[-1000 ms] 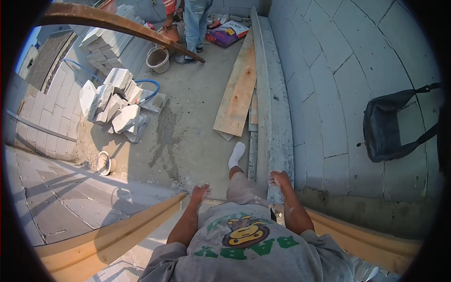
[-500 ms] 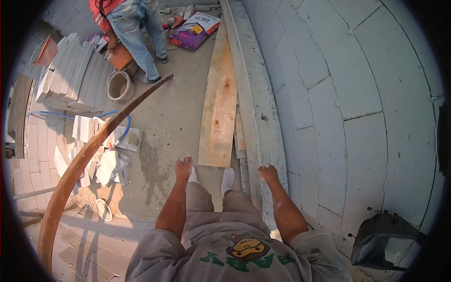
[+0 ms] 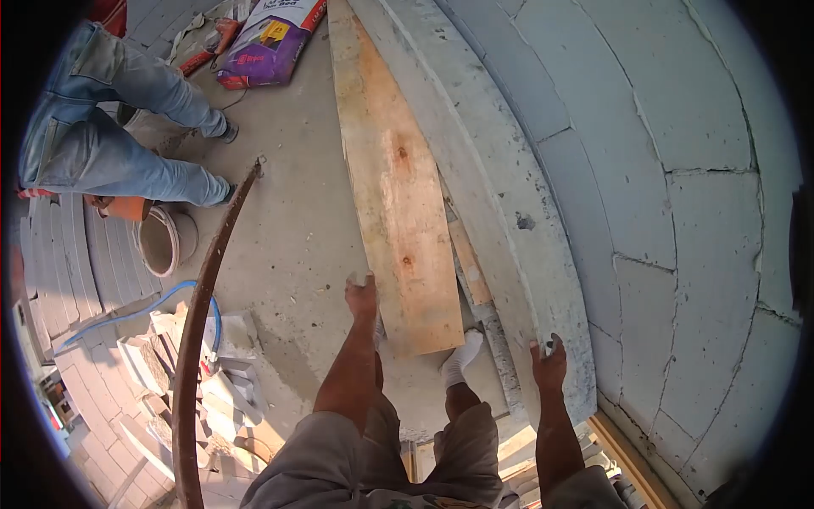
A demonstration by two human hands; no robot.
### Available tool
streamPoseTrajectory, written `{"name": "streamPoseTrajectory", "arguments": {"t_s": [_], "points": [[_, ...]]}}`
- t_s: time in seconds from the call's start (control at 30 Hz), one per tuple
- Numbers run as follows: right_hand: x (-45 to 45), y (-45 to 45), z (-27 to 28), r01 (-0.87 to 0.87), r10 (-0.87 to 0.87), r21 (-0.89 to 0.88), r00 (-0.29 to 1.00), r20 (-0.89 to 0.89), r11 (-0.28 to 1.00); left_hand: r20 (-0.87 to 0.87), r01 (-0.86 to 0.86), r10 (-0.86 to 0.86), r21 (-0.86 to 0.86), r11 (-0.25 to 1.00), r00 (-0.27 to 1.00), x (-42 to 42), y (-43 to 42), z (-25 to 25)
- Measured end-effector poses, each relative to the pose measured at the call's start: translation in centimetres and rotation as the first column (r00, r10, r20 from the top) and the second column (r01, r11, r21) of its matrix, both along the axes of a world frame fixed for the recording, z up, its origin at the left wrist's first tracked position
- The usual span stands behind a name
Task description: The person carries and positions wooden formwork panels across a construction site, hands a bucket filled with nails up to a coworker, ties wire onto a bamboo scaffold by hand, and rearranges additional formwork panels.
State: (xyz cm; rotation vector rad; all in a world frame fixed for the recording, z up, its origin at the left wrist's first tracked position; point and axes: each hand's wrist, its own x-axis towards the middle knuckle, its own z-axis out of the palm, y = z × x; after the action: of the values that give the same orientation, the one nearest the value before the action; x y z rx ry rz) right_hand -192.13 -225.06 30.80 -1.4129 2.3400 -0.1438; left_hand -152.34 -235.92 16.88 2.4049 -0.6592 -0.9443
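My left hand (image 3: pixel 361 297) is above the floor beside the left edge of a wide wooden board (image 3: pixel 405 220); its fingers are curled, and whether they hold anything is too small to tell. At the near end of a long grey plank (image 3: pixel 517 220) is my right hand (image 3: pixel 549 363), with fingers bent and a small dark spot at the fingertips. Whether that hand touches the plank is unclear. A white-socked foot (image 3: pixel 463 355) stands near the board's lower end.
A person in jeans (image 3: pixel 127 127) stands at upper left by a bucket (image 3: pixel 166 241). A purple bag (image 3: pixel 273 44) lies behind. A curved brown bar (image 3: pixel 202 314) crosses the left, before broken blocks (image 3: pixel 222 399) and a blue hose (image 3: pixel 136 312). Block wall (image 3: pixel 644 187) rises at right.
The view has moved forward and turned; board, bag and person appear larger. The second foot has come onto the floor, and both hands have moved forward. The black bag has left the view.
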Motion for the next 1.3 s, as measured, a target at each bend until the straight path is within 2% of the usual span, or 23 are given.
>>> {"name": "streamPoseTrajectory", "arguments": {"t_s": [0.03, 0.17, 0.27, 0.3, 0.4, 0.5, 0.57, 0.63, 0.67, 0.7, 0.73, 0.77, 0.83, 0.93, 0.97, 1.03, 1.07, 1.1, 1.13, 1.17, 1.2, 1.27, 1.3], "points": [[0.9, -1.2, -0.5, 0.022, -0.025, 0.043, 0.997, 0.068, 0.999, 0.0, -0.014, 0.014, -0.054, 0.998, 1.0, 2.0, 0.4, -4.9], [2.2, -2.6, -1.0, 0.07, -0.076, 0.044, 0.986, 0.145, 0.997, -0.067, 0.13, -0.125, 0.082, 0.988, 0.99, 3.8, -2.8, -9.1], [1.4, -2.2, -1.4, 0.015, -0.027, 0.149, 0.997, 0.077, 0.989, -0.572, 0.014, -0.013, -0.001, 1.0, 0.82, 1.8, -2.5, -12.3], [1.6, -2.9, -0.8, -0.003, -0.017, 0.163, 0.992, 0.125, 0.987, -0.552, -0.072, 0.051, -0.015, 0.997, 0.832, 0.6, -2.3, -12.5], [1.0, -3.8, 0.8, -0.109, 0.079, 0.185, 0.983, 0.163, 0.977, -0.714, -0.354, 0.235, -0.019, 0.935, 0.66, -0.2, -2.8, -10.0], [0.6, -4.7, 4.5, -0.14, 0.09, 0.232, 0.973, 0.214, 0.963, -0.715, -0.234, 0.148, -0.023, 0.972, 0.683, 0.1, -2.2, -4.9], [1.6, -5.9, 6.5, -0.138, 0.069, 0.24, 0.959, 0.276, 0.961, -0.81, -0.151, 0.052, -0.046, 0.988, 0.585, -0.8, -2.5, -1.6], [1.9, -6.3, 9.1, -0.166, 0.087, 0.197, 0.931, 0.353, 0.966, -0.916, -0.042, -0.078, -0.102, 0.994, 0.394, -4.2, -2.3, -0.8], [1.5, -6.0, 10.5, -0.2, 0.09, 0.337, 0.945, 0.315, 0.92, -0.918, -0.055, -0.058, -0.086, 0.995, 0.393, -7.1, -3.0, -0.2], [1.9, -6.2, 11.7, -0.216, 0.104, 0.285, 0.926, 0.362, 0.934, -0.921, -0.069, -0.036, -0.068, 0.995, 0.388, -9.9, -3.8, 0.3], [2.9, -6.7, 12.9, -0.224, 0.112, 0.237, 0.906, 0.409, 0.945, -0.955, 0.089, -0.098, -0.076, 0.993, 0.28, -11.8, -4.4, -1.2], [4.2, -7.8, 14.8, -0.217, 0.098, 0.262, 0.91, 0.403, 0.94, -0.976, 0.039, -0.02, -0.012, 0.999, 0.218, -13.2, -6.3, 1.5], [5.0, -8.5, 16.9, -0.235, 0.091, 0.363, 0.924, 0.371, 0.901, -0.978, -0.145, 0.132, 0.108, 0.983, 0.163, -16.6, -7.8, 0.4], [5.3, -8.3, 16.8, -0.127, -0.024, 0.401, 0.936, 0.351, 0.907, -0.97, -0.164, 0.103, 0.067, 0.984, 0.221, -17.1, -7.9, 0.7], [4.6, -7.9, 16.0, -0.15, 0.029, 0.314, 0.933, 0.358, 0.937, -0.956, -0.179, 0.052, -0.001, 0.984, 0.29, -16.8, -7.2, -0.6], [3.7, -7.8, 14.4, -0.166, 0.065, 0.319, 0.951, 0.304, 0.933, -0.945, -0.331, 0.105, -0.004, 0.944, 0.31, -13.9, -6.0, -0.9], [2.9, -7.5, 13.2, -0.168, 0.078, 0.319, 0.958, 0.277, 0.933, -0.893, -0.348, 0.179, 0.027, 0.937, 0.412, -12.5, -4.7, -1.8], [1.4, -6.5, 10.4, -0.269, 0.227, 0.108, 0.927, 0.297, 0.957, -0.825, -0.365, 0.238, 0.041, 0.93, 0.513, -10.9, -3.4, -3.8], [1.1, -6.5, 8.6, -0.278, 0.236, 0.201, 0.949, 0.212, 0.939, -0.735, -0.302, 0.227, 0.032, 0.953, 0.639, -9.5, -1.5, -6.9], [1.1, -6.7, 6.9, -0.273, 0.246, 0.294, 0.961, 0.126, 0.916, -0.744, -0.446, 0.282, -0.023, 0.895, 0.606, -8.8, 0.3, -8.8], [1.2, -6.5, 5.5, -0.254, 0.26, 0.396, 0.965, 0.038, 0.882, -0.72, -0.4, 0.293, 0.023, 0.916, 0.629, -7.3, 1.3, -8.5], [0.8, -5.4, 1.3, -0.357, 0.354, 0.206, 0.934, 0.05, 0.911, -0.617, -0.298, 0.284, 0.082, 0.951, 0.734, -4.4, 2.5, -8.3], [0.3, -4.0, 0.4, -0.342, 0.341, 0.239, 0.939, 0.049, 0.909, -0.537, -0.237, 0.258, 0.109, 0.965, 0.803, -3.6, 3.3, -8.7]]}}
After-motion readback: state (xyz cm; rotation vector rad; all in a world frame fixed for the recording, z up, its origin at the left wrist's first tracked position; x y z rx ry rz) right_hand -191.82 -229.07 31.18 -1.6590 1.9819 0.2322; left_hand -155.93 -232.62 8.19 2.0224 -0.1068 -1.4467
